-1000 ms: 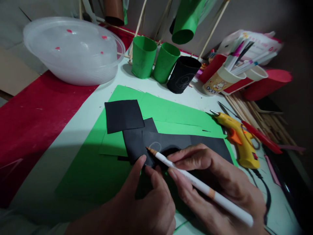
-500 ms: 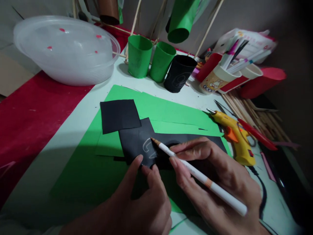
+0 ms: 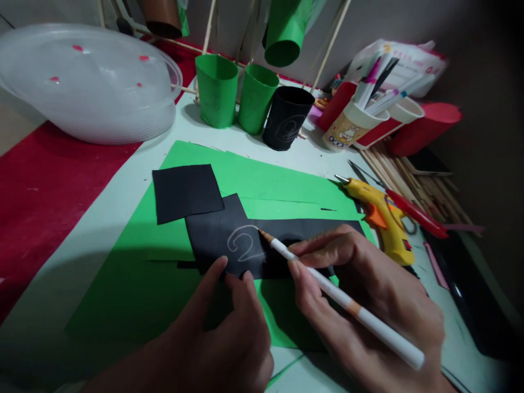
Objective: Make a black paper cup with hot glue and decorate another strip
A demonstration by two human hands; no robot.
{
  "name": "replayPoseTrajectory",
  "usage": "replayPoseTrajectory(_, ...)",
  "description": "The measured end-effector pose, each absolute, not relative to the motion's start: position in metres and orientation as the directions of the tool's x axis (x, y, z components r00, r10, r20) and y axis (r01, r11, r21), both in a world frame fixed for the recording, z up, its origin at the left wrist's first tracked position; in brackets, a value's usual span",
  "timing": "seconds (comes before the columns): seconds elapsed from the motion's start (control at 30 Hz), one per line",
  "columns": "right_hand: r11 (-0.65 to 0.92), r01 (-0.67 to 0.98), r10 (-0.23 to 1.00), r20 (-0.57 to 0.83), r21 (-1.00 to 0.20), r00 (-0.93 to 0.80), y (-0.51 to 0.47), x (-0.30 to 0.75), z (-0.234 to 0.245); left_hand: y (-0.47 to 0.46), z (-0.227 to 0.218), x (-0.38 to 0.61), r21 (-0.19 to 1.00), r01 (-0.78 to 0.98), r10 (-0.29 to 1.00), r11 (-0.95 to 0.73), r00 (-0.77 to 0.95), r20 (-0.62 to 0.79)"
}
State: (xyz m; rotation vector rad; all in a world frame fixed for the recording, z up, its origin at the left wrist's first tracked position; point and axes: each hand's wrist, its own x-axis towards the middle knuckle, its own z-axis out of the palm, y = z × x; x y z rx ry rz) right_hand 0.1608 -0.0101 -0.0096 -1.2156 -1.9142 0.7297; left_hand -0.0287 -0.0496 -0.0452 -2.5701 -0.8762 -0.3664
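Observation:
My right hand (image 3: 368, 300) grips a slim white pencil (image 3: 387, 334) with an orange band. Its brown tip touches a sheet of black paper (image 3: 213, 229), where a pale curved line shaped like a 2 inside a partial loop shows. At the sheet's near edge, my left hand (image 3: 233, 333) holds the paper between thumb and fingers. A smaller black square (image 3: 186, 194) overlaps the sheet's upper left. Green paper (image 3: 135, 289) lies under both.
A yellow glue gun (image 3: 380, 218) and red-handled tool (image 3: 417, 213) lie at right. Green cups (image 3: 216, 93), a black cup (image 3: 289, 120) and a pen-filled paper cup (image 3: 352, 128) stand behind. Stacked clear plastic bowls (image 3: 94, 87) sit at back left; wooden sticks (image 3: 393, 169) lie at right.
The pencil has drawn more of the pale line, which now has a longer tail and a wider loop over the top. The whole view has shifted slightly.

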Motion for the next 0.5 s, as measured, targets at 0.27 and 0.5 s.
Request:
replayPoseTrajectory(0.27, 0.375, 0.564, 0.922, 0.231, -0.736, -0.312, -0.021, 0.169, -0.004, -0.047, -0.038, -0.037, -0.279, 0.528, 0.45, -0.802, 0.842, 0.298)
replayPoseTrajectory(0.5, 0.38, 0.578, 0.912, 0.191, -0.722, -0.362, -0.023, 0.17, -0.003, -0.048, -0.039, -0.035, -0.286, 0.526, 0.445, -0.801, 0.842, 0.304)
